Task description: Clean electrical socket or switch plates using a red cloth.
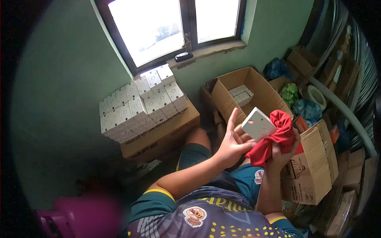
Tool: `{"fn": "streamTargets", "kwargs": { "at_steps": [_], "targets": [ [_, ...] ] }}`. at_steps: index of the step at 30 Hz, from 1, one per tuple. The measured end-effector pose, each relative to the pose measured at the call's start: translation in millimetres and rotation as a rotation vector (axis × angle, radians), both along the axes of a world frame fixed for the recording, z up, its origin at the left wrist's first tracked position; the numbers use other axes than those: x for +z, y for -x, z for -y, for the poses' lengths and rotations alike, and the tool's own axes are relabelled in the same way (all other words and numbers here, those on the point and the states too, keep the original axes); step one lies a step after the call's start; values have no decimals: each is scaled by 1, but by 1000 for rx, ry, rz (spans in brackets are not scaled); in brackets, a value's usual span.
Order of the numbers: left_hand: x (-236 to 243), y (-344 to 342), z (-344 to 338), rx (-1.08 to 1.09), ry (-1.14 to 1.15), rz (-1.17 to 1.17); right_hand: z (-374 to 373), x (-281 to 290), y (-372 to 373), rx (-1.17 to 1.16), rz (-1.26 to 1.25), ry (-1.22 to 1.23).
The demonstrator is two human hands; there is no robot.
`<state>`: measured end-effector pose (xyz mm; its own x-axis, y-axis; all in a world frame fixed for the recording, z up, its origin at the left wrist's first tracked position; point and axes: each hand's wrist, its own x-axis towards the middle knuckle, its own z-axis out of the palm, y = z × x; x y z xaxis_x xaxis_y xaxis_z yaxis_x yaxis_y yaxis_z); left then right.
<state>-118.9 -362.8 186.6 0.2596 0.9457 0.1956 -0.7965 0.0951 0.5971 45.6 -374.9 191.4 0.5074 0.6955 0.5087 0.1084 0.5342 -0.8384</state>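
Note:
A small white box (pixel 258 123) with a round mark on its face is held up in front of my body, tilted. My left hand (pixel 233 144) is at its lower left edge, index finger raised apart, the thumb and other fingers closed at the box. My right hand (pixel 286 148) grips a bunched red cloth (pixel 278 133), which presses against the right side of the box. Folds of cloth hide part of the box and some of my right fingers.
Stacked white boxes (pixel 137 105) stand on a closed carton (pixel 162 133) at left. An open carton (pixel 254 85) beyond my hands holds several white boxes (pixel 241 94). Another carton (pixel 309 166) stands at right. Plastic bags (pixel 307 110) and coiled tubing (pixel 365 75) lie farther right; a purple object (pixel 85 216) is at lower left.

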Motion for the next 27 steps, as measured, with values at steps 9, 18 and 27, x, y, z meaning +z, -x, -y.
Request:
{"fn": "streamTargets", "kwargs": {
  "at_steps": [9, 18, 27],
  "targets": [
    [-9, -7, 14, -171, 219, 160, 17, 7, 1, -66, 196, 14],
    [15, -29, 3, 109, 115, 104, 31, -9, 51, -158, 321, -108],
    [-3, -58, 21, 96, -81, -31, 29, -25, -2, -357, -316, -18]
  ]
}}
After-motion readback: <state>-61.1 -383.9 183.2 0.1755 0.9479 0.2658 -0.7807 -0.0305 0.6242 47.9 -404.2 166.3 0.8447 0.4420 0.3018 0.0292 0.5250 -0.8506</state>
